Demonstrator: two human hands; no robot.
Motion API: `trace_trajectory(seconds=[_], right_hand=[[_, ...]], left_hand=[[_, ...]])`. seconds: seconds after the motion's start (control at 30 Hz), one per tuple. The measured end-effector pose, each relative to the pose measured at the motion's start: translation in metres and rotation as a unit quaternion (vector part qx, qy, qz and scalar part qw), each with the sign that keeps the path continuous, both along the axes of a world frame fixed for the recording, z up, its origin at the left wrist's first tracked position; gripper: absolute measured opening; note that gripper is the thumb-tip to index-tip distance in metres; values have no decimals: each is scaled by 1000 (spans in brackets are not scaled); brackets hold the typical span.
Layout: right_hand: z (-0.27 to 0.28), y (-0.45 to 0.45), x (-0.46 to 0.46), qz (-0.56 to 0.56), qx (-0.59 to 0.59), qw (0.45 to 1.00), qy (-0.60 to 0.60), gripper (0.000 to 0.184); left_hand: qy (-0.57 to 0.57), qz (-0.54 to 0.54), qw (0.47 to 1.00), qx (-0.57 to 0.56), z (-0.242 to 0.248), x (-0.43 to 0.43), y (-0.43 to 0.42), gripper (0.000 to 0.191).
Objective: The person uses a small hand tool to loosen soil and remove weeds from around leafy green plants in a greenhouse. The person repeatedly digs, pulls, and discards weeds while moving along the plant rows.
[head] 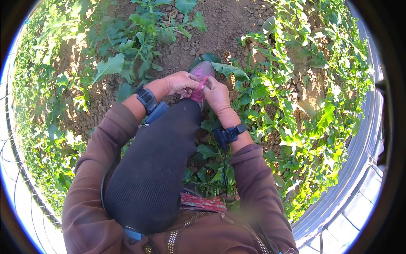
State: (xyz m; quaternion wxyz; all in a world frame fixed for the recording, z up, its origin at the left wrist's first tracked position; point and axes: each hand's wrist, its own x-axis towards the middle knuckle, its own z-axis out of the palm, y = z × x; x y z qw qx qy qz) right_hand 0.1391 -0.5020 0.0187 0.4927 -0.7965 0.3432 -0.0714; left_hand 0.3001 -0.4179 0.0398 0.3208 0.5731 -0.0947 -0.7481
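Note:
A pink and grey laced shoe [202, 70] is on my foot, on the soil among leafy plants. Above its tongue, both hands meet at a pink shoelace [203, 83]. My left hand [182, 83] pinches the lace from the left, its lower fingers curled and partly hidden. From the right, my right hand [217, 93] grips the lace between thumb and forefinger. My bent leg in dark ribbed trousers [152, 165] lies between my forearms. Each wrist bears a black strap with a device, the left one [147, 99] beside a blue-grey box, the right one [231, 135] with a cable hanging below.
Rows of leafy green plants [285, 108] grow on both sides, some leaves touching the shoe. Bare brown soil [219, 28] runs ahead between them. Plastic sheeting [342, 190] curves along the right edge, and wire-like lines cross the bright left edge.

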Motion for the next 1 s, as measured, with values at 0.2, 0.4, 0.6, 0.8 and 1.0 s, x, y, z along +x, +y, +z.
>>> trace_trajectory(seconds=[0.2,0.4,0.6,0.8,1.0], right_hand=[[4,7,8,-4,10,999,31,25],[-7,9,5,-30,99,993,-57,27],[-17,-10,-30,-102,151,979,88,19],[-23,-16,-54,-67,173,959,215,22],[-4,-18,-48,-177,410,894,41,23]], left_hand=[[-46,59,997,4,0,1,2,24],[-83,68,994,-11,-2,2,6,17],[-152,-47,985,63,-3,9,30,17],[-224,-85,966,102,-1,20,53,16],[-178,9,984,19,6,30,50,24]])
